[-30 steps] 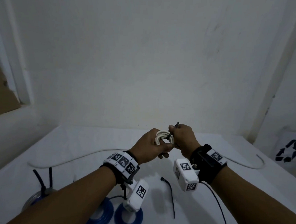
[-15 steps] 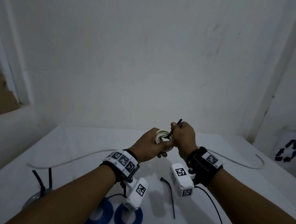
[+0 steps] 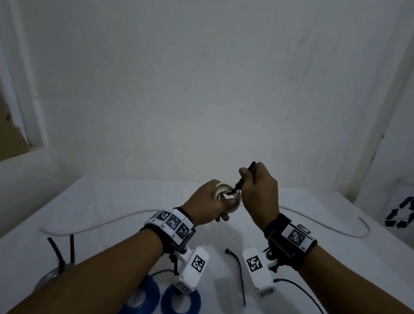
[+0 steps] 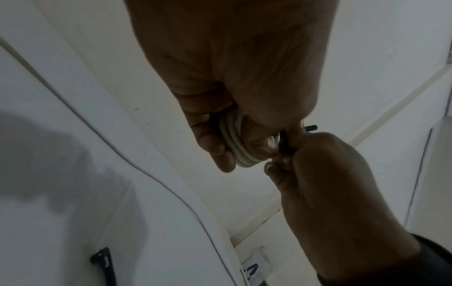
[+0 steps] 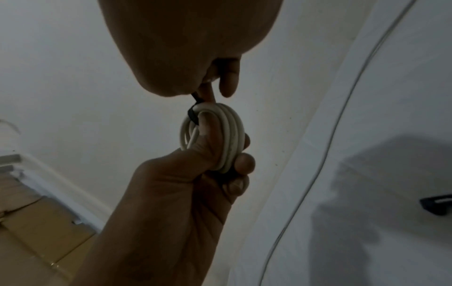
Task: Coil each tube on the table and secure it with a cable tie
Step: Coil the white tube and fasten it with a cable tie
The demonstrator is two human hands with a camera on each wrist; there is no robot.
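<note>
My left hand (image 3: pixel 213 202) grips a small coil of white tube (image 3: pixel 223 191) above the middle of the table, thumb across its loops. The white tube coil (image 5: pixel 227 135) shows several turns, with a black cable tie (image 5: pixel 192 114) looped round its upper edge. My right hand (image 3: pixel 257 183) pinches the black cable tie's tail (image 3: pixel 244 176), which runs up from the coil and sticks out past the thumb. In the left wrist view the white tube coil (image 4: pixel 234 141) sits between my left fingers, and my right hand (image 4: pixel 318 164) is fisted beside it.
Two blue tube coils (image 3: pixel 180 304) lie at the table's near edge, and a clear coil with black ties (image 3: pixel 62 252) sits at the near left. A loose black cable tie (image 3: pixel 239 276) lies between my wrists. A long white tube (image 3: pixel 341 228) stretches uncoiled across the far table.
My right hand has risen up and away from the coil, drawing the cable tie's tail longer. The left hand has kept its grip on the coil in about the same place.
</note>
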